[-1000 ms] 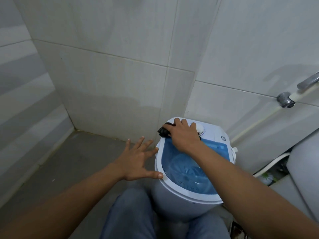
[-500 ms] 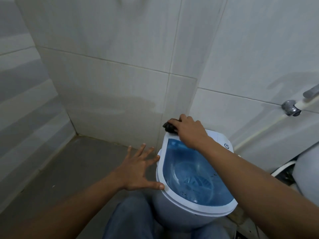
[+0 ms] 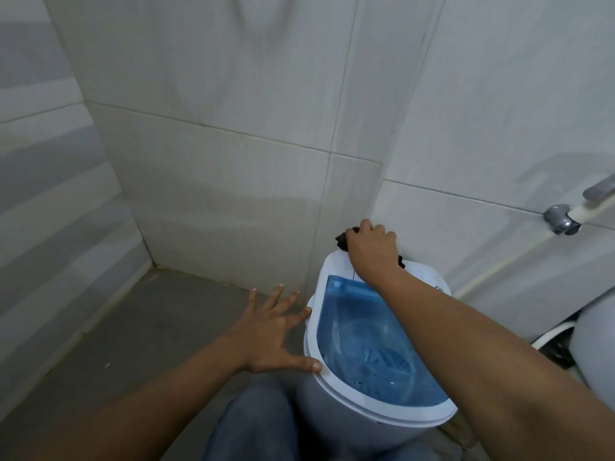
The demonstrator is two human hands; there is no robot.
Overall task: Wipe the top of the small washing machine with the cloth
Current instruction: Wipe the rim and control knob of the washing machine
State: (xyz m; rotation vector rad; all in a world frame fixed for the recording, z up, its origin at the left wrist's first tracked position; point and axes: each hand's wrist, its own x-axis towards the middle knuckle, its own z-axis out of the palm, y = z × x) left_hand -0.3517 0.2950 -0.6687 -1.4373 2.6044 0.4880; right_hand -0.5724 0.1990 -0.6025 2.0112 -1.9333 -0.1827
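Black cloth (image 3: 341, 242) in right hand (image 3: 372, 252), atop washer (image 3: 423, 271)

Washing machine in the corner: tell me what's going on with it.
A person is wiping the top of the small white washing machine with a dark cloth. The right hand holds the cloth bunched under its fingers at the far edge of the top, close to the tiled wall. The left hand is spread open, its thumb resting on the machine's near left rim. The blue lid looks shut.
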